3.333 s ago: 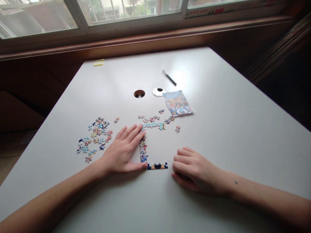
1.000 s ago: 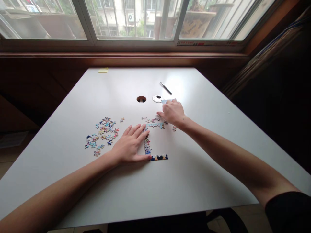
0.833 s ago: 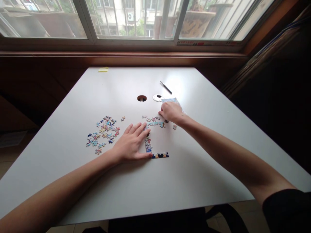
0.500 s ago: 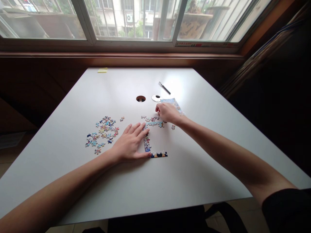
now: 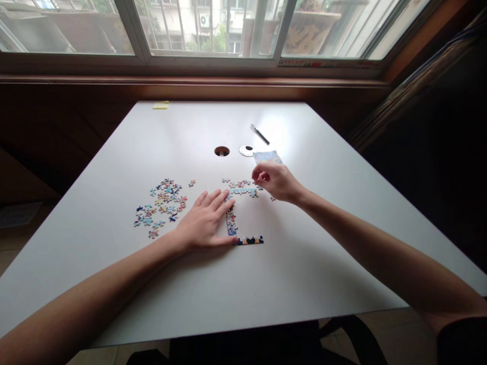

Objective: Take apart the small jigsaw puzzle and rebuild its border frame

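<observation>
My left hand [image 5: 205, 219] lies flat with its fingers spread, its fingertips and thumb touching the left side of a partly joined jigsaw puzzle border [image 5: 231, 223]. That border has a top, a left and a bottom strip, the bottom one dark blue with orange. Above the top right end, my right hand [image 5: 276, 180] is pinched, thumb against forefinger; whatever it may hold is too small to make out. Several loose puzzle pieces [image 5: 239, 184] lie in a row just beyond the top strip. A larger heap of puzzle pieces [image 5: 167, 195] is spread left of my left hand.
A printed picture sheet [image 5: 268, 156] lies partly behind my right hand. Farther back are a pen [image 5: 259, 134], a round metal cover [image 5: 247, 150] and a cable hole [image 5: 221, 151]. A yellow sticky note [image 5: 161, 105] is at the white table's [image 5: 198, 126] far edge.
My right hand has moved slightly right and toward me, from over the loose pieces to the border's top right end. My left hand stays in place. The view has tilted a little.
</observation>
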`<state>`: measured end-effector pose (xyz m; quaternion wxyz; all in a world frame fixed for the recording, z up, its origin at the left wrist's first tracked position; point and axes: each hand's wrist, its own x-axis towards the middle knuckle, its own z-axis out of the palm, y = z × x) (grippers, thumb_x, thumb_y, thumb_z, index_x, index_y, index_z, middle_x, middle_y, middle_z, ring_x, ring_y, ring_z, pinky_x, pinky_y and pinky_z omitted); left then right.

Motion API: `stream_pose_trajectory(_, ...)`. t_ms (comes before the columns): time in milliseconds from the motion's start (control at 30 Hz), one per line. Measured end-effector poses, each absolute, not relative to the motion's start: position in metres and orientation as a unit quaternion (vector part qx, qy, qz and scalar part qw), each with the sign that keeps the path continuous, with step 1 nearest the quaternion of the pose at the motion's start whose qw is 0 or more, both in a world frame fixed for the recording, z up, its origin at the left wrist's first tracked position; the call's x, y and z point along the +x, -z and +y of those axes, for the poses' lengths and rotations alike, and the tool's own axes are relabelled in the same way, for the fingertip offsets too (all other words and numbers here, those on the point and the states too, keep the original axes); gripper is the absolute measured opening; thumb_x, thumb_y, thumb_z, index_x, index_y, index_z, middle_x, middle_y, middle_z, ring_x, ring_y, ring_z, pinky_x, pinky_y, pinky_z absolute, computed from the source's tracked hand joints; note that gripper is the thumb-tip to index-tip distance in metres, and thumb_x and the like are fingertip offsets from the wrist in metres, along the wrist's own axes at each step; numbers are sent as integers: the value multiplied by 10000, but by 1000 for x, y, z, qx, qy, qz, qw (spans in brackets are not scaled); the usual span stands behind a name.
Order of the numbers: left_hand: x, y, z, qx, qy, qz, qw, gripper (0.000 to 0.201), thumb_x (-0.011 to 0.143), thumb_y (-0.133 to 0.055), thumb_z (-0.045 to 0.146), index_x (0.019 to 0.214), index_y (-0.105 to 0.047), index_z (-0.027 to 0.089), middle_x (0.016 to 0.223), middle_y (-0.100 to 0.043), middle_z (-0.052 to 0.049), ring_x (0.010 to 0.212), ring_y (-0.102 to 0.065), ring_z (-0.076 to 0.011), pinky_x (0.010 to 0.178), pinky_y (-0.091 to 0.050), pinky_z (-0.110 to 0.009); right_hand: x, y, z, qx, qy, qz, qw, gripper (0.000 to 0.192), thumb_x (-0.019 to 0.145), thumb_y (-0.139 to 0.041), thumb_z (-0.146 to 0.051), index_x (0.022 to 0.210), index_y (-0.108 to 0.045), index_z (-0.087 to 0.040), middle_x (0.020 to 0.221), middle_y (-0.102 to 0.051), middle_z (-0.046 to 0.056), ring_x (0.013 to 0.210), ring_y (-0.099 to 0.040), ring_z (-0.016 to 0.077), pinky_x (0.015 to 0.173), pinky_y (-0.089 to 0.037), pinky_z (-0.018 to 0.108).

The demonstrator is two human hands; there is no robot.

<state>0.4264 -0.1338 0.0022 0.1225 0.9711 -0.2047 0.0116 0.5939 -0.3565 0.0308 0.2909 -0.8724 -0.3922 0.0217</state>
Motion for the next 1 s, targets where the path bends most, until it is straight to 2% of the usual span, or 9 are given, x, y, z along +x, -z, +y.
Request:
stream_pose_trajectory(100, 426, -2, -134, 972, -11, -203, 117, 964, 812, -470, 820, 1532, -334, 194, 1646, -195, -132, 1512, -191, -355, 1240, -127, -564, 569, -31, -384, -856, -68, -401, 320, 92, 865, -596, -230, 864, -673, -181, 806, -676, 20, 700, -607, 122, 696, -506, 282)
stream_pose_trajectory(167, 427, -2, -134, 972, -10, -204, 114, 957, 815, -467, 818, 1531, -336, 197, 1646, -194, -129, 1512, -194, -354, 1240, -131, -564, 550, -32, -400, -829, -136, -405, 362, 97, 864, -601, -237, 858, -684, -187, 849, -685, 32, 738, -630, 136, 727, -530, 292)
stream_pose_trajectory(300, 427, -3, -135, 972, -10, -206, 112, 953, 821, -459, 817, 1529, -341, 190, 1644, -199, -132, 1510, -198, -358, 1238, -136, -571, 520, -32, -420, -803, -198, -414, 380, 124, 879, -606, -224, 939, -711, -200, 973, -686, 56, 804, -658, 146, 742, -550, 275)
stream_pose_trajectory(400, 427, -4, -135, 973, -9, -206, 107, 955, 824, -461, 813, 1532, -334, 184, 1642, -203, -138, 1510, -202, -355, 1236, -144, -571, 508, -29, -426, -804, -185, -444, 349, 182, 913, -571, -193, 1002, -729, -210, 994, -686, 63, 825, -657, 144, 751, -541, 268)
stream_pose_trajectory(600, 427, -4, -135, 973, -10, -206, 105, 957, 823, -477, 804, 1539, -320, 189, 1643, -199, -137, 1512, -196, -356, 1236, -145, -572, 500, -23, -429, -810, -114, -495, 292, 212, 964, -531, -199, 995, -740, -217, 953, -636, 78, 841, -610, 156, 751, -509, 283)
stream_pose_trajectory(867, 427, -4, -135, 973, -5, -207, 108, 951, 826, -483, 797, 1542, -318, 193, 1647, -191, -127, 1511, -196, -359, 1241, -137, -567, 500, -17, -431, -785, -91, -515, 332, 207, 964, -547, -181, 1086, -714, -206, 950, -642, 75, 836, -615, 150, 748, -505, 275)
stream_pose_trajectory(1000, 427, -4, -135, 972, -5, -206, 112, 952, 820, -490, 799, 1545, -313, 208, 1648, -192, -114, 1510, -196, -362, 1245, -124, -564, 499, -10, -434, -779, -70, -520, 343, 162, 957, -558, -166, 1059, -682, -185, 965, -642, 81, 883, -601, 164, 784, -505, 295)
